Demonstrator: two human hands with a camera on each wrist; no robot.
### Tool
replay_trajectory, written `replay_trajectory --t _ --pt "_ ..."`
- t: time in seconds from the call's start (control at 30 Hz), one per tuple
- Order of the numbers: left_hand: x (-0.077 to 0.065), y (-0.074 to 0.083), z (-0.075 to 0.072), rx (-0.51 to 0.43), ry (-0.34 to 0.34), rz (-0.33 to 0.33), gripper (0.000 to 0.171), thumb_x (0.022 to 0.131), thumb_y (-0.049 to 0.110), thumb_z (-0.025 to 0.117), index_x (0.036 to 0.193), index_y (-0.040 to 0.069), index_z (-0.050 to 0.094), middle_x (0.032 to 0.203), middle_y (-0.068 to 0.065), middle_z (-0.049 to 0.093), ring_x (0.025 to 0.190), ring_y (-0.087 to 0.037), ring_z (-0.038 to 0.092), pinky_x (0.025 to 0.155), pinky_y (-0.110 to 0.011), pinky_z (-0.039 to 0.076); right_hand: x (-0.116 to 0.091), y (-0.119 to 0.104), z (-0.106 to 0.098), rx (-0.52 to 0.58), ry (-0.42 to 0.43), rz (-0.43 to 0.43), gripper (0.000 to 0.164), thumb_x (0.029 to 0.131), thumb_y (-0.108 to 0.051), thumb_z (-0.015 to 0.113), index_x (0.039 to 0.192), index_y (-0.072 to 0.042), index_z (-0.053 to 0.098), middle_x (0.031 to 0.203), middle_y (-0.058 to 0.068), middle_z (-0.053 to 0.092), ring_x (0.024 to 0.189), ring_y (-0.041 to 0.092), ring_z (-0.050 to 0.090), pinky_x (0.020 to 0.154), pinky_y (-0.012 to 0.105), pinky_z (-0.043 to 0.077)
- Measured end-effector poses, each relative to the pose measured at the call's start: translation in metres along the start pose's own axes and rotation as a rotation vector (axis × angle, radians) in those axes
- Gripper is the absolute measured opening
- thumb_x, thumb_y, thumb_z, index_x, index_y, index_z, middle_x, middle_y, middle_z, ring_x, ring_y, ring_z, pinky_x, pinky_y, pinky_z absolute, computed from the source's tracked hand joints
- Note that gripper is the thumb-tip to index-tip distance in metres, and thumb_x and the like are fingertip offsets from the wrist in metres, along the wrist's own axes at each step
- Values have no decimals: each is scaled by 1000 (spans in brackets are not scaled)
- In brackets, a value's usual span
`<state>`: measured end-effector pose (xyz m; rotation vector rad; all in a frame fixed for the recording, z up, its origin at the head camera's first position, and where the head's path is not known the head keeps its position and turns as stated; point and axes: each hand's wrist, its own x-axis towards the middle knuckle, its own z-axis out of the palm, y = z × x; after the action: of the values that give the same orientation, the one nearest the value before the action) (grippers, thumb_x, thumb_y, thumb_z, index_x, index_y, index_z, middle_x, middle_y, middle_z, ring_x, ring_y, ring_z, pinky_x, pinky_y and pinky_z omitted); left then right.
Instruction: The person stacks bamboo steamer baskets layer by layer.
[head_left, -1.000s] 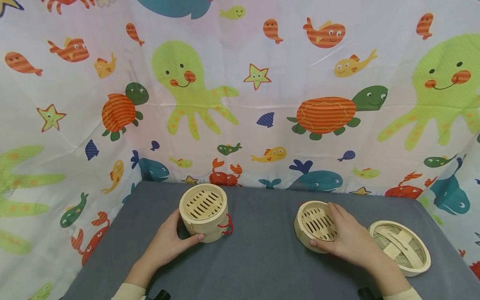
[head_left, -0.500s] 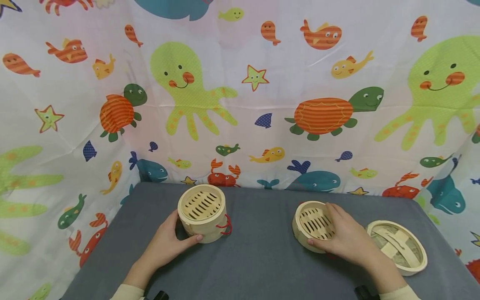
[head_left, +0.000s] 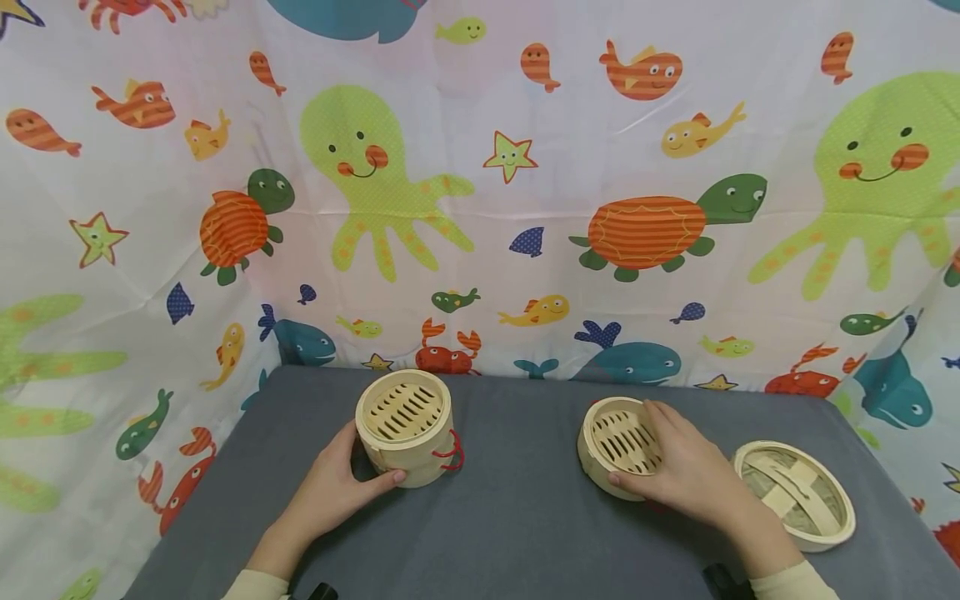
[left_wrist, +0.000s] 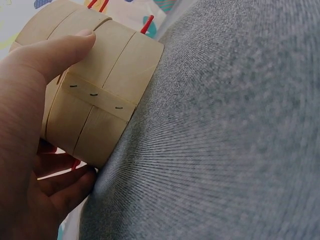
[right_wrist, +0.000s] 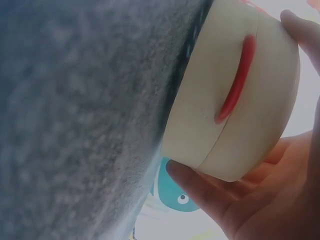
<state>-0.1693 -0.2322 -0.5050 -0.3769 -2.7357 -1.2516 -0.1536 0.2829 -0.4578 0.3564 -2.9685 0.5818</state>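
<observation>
From the middle of the grey cloth-covered bench [head_left: 517, 508] I can pass toward six or twelve o'clock; the tall round pale-bamboo steamer [head_left: 407, 442] blocks ten, the low pale-bamboo basket [head_left: 617, 446] three, the round woven-bamboo lid [head_left: 810, 500] beyond.

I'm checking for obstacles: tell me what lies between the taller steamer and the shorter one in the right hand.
The head view shows bare grey cloth between the taller steamer and the shorter steamer, with only the red cord jutting in.

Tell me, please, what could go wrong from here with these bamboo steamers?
The right hand, gripping the shorter steamer, is close to the lid in the head view and might knock it. The taller steamer looks layered, so its parts could shift apart if the left hand tilts it.
</observation>
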Motion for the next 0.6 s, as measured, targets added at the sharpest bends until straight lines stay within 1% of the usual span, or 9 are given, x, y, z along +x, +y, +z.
replay_trajectory --t 0.27,0.4,0.5,0.6 --pt "0 -1 1 0 0 4 113 82 63 92 169 17 36 162 -6 52 148 -30 52 116 -63 45 0 -2 1 -19 1 0 133 79 -87 77 162 10 38 159 34 46 139 56 53 95 77 52" --pt "0 -2 1 1 1 5 114 82 64 92 170 18 35 163 -5 51 149 -30 50 117 -63 44 1 -4 1 -38 2 -1 133 79 -88 76 162 9 39 159 34 47 138 56 53 93 77 53" --pt "1 -3 1 4 0 3 115 82 65 91 170 18 34 164 -6 50 150 -30 49 118 -64 43 3 -7 0 -46 8 -9 133 79 -89 75 162 9 39 158 33 47 138 55 54 93 77 53" --pt "1 -3 1 -1 0 0 115 82 64 92 170 17 34 163 -6 51 150 -30 50 117 -64 44 5 -9 0 -46 19 -25 132 79 -88 75 162 9 40 158 32 48 137 54 55 92 76 54"
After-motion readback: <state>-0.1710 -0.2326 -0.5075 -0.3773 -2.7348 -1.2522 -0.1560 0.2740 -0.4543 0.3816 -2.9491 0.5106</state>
